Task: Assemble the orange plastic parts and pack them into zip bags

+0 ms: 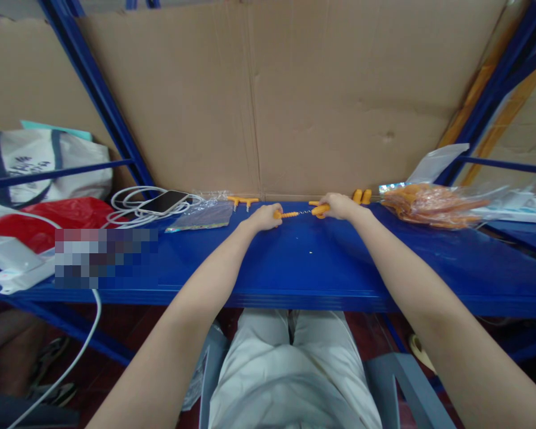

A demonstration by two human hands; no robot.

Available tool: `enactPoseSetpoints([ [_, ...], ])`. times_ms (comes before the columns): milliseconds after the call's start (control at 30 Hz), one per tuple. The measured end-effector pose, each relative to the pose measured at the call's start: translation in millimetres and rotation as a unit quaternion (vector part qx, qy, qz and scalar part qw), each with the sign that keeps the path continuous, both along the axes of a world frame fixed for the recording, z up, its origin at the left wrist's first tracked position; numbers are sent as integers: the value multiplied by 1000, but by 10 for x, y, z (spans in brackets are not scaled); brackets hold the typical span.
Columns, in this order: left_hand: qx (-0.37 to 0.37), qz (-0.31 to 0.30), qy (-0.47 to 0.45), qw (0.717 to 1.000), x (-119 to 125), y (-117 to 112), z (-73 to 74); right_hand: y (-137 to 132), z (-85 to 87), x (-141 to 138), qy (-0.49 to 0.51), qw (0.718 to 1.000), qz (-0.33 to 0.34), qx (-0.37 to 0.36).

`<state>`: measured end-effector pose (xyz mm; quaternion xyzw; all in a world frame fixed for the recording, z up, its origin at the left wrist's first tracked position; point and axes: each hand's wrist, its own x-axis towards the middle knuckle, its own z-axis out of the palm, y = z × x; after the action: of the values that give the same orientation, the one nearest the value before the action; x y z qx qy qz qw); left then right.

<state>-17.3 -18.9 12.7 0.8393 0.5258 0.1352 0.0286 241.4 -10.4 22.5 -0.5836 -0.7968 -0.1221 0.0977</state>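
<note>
My left hand (268, 218) is closed on an orange plastic piece with a ribbed, spiral-looking shaft (289, 215), which points to the right. Facing it, my right hand (337, 206) grips an orange plastic part (320, 210). Between the two pieces runs a thin metal coil (304, 212); whether it is joined to both I cannot tell. Both hands are just above the blue shelf near its back. Left of them lie orange T-shaped pieces (242, 201) with metal tips. Two small orange pieces (361, 196) stand just beyond my right hand.
A clear bag of orange parts (429, 205) lies at the right. To the left are flat plastic bags (203, 213), a phone (166, 202) on coiled white cable, a red bag (80, 213) and a white power strip (22, 271). Cardboard (317, 107) backs the blue shelf (304, 274).
</note>
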Motion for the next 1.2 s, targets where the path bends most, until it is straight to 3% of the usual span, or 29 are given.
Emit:
enactPoseSetpoints([
  [233, 17, -6, 6, 1000, -14, 42, -29, 24, 6, -21, 30, 999, 44, -5],
  [633, 21, 7, -10, 1000, -25, 77, -57, -19, 49, -60, 87, 994, 51, -37],
  [933, 13, -37, -86, 996, 9, 120, -127, -73, 104, -212, 84, 987, 132, -22],
  [1200, 65, -22, -87, 994, 20, 61, -123, -86, 85, -208, 110, 983, 142, -47],
])
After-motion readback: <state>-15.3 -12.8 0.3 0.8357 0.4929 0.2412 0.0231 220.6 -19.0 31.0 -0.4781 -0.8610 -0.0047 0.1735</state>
